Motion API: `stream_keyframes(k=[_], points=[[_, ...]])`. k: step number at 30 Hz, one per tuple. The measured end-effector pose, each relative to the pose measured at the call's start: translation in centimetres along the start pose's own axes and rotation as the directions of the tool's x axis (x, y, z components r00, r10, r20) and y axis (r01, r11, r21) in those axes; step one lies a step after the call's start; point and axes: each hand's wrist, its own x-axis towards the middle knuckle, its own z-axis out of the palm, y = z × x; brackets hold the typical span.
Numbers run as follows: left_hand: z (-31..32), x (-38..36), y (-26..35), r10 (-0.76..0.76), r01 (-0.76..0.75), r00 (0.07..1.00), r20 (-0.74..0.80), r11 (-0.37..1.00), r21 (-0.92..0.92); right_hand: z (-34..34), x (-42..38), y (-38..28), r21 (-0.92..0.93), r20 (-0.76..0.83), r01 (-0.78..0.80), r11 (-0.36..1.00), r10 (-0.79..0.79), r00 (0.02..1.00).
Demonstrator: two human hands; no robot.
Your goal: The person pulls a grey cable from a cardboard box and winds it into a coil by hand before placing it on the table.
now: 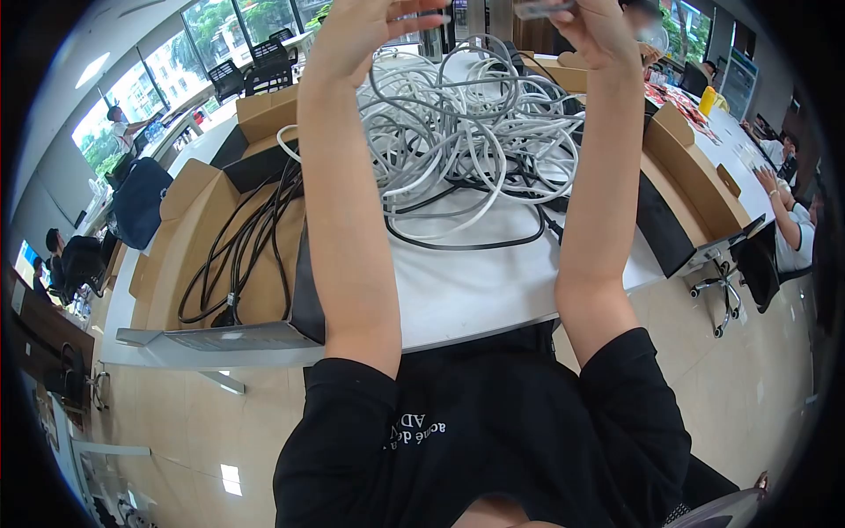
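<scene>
A large tangle of grey and white cables lies on the white table, with black cables at its near side. Beyond it, at the top edge, my left hand is raised with fingers apart and nothing seen between them; part of it is cut off by the frame. My right hand, also raised and partly cut off, has its fingers closed on a small greyish, blurred item that I cannot make out.
An open cardboard box holding black cables stands left. Another open box is at the right. Beyond are a yellow bottle, a dark bag, chairs and several people, one reaching over the table at right.
</scene>
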Motion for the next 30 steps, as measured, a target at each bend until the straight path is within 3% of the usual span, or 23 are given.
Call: stream_keyframes(k=[1, 6, 10, 14, 17, 20, 23, 24, 27, 30], points=[[0.7, 0.2, 0.0, 0.025, -0.025, 0.998, -0.049, 1.0, -0.002, 1.1, 0.2, 0.3, 0.033, -0.015, 0.011, 0.999, -0.011, 1.0], [0.7, 0.4, 0.6, 0.146, -0.141, 0.989, 0.011, 0.969, -0.203, 3.5, 1.1, 2.6, 0.197, 0.118, -0.013, 0.98, -0.011, 0.993], [1.3, -1.6, 2.2, 0.079, -0.086, 0.971, 0.225, 0.996, 0.021, 5.7, 1.6, 4.3, 0.342, 0.125, -0.013, 0.939, -0.032, 0.992], [-1.4, -0.7, -0.2, 0.135, -0.097, 0.903, 0.407, 0.989, -0.114, 4.7, 3.4, 5.8, 0.605, 0.199, -0.011, 0.796, -0.138, 0.97], [-2.5, -0.7, -0.4, -0.057, 0.035, 0.904, 0.423, 0.998, 0.061, 4.3, 3.7, 6.2, 0.722, -0.001, 0.071, 0.688, -0.102, 0.995], [-2.0, -0.8, -0.2, -0.119, 0.062, 0.909, 0.399, 0.986, 0.154, 4.1, 4.2, 7.1, 0.676, -0.006, 0.137, 0.724, -0.18, 0.984], [-0.3, -0.5, 0.3, -0.002, -0.042, 0.986, 0.164, 0.963, 0.265, 5.0, 4.2, 9.1, 0.452, -0.078, 0.238, 0.86, -0.227, 0.971], [-1.3, 0.6, -0.8, 0.106, -0.136, 0.987, 0.122, 0.954, 0.267, 7.1, 3.1, 8.1, 0.403, -0.145, 0.214, 0.89, -0.169, 0.975], [-2.3, 1.1, -0.1, 0.122, -0.118, 0.993, 0.009, 0.934, 0.336, 9.6, 1.6, 7.7, 0.112, -0.16, 0.216, 0.97, -0.197, 0.967], [-1.7, 0.0, 0.6, 0.16, -0.158, 0.987, 0.008, 0.962, 0.222, 10.3, 1.8, 7.8, -0.172, -0.143, 0.198, 0.965, -0.223, 0.964]])
